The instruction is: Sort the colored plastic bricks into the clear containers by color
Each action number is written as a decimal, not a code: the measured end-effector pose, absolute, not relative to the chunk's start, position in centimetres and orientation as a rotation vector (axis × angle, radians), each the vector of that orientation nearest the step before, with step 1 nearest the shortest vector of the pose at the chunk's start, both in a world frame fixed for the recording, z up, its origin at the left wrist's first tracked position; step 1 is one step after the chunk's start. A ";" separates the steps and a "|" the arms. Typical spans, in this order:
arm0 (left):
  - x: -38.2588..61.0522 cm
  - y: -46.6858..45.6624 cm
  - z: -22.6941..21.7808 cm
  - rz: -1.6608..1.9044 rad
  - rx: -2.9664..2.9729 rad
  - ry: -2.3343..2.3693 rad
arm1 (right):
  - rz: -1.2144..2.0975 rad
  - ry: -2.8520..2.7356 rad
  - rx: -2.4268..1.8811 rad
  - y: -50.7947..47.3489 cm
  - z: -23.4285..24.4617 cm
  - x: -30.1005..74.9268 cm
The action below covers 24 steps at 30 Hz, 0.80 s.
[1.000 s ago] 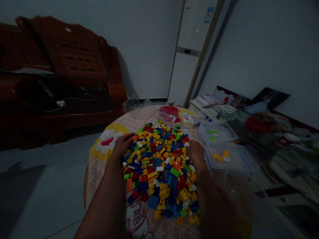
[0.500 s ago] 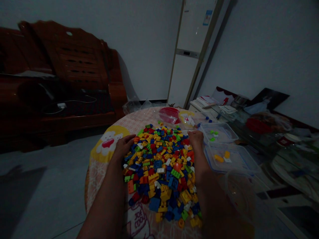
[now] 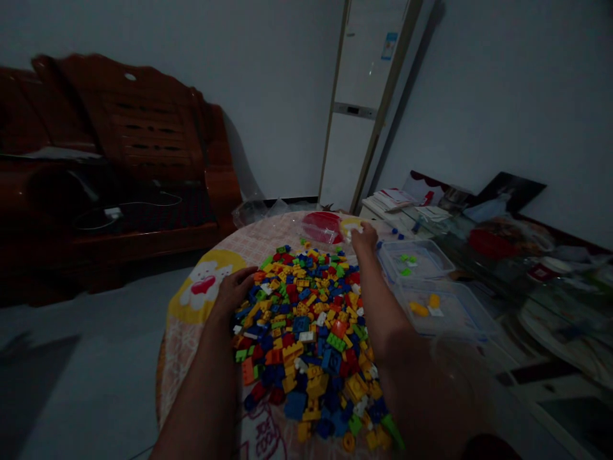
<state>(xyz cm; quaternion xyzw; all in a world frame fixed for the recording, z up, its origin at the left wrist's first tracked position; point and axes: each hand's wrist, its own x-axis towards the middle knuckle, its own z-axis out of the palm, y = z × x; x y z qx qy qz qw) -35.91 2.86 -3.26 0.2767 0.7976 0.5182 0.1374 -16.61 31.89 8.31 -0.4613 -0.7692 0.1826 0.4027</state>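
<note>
A wide pile of mixed toy building bricks [image 3: 306,319] in yellow, blue, red, green, orange and white covers the middle of the patterned round table [image 3: 184,342]. My left hand [image 3: 234,291] rests at the pile's left edge, its fingers loosely apart and touching the outer bricks. Beyond the pile's far right corner is my right hand [image 3: 364,236], bent at the wrist with fingers pointing left over the yellow bear print. Dim light hides whether its fingers hold anything. Close by lies a round red piece [image 3: 322,227] with clear plastic around it.
Two clear plastic boxes stand right of the pile: the far box [image 3: 433,255] holds green bricks, the nearer box [image 3: 460,313] yellow ones. A few blue bricks [image 3: 397,234] lie behind them. A cluttered glass-topped table [image 3: 450,223] runs along the right; a wooden bench [image 3: 153,128] is at left.
My right hand has left the pile's right edge and moved forward and slightly left, beyond the bricks. My left hand stays beside the pile. The view has shifted slightly.
</note>
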 end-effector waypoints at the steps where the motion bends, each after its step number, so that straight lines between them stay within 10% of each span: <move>1: -36.0 2.9 -3.4 1.495 0.800 2.318 | 0.474 -1.945 -1.178 30.9 8.1 -16.4; 24: -34.6 2.8 -1.8 1.538 0.705 2.280 | 0.420 -2.665 -1.011 15.2 2.4 -2.0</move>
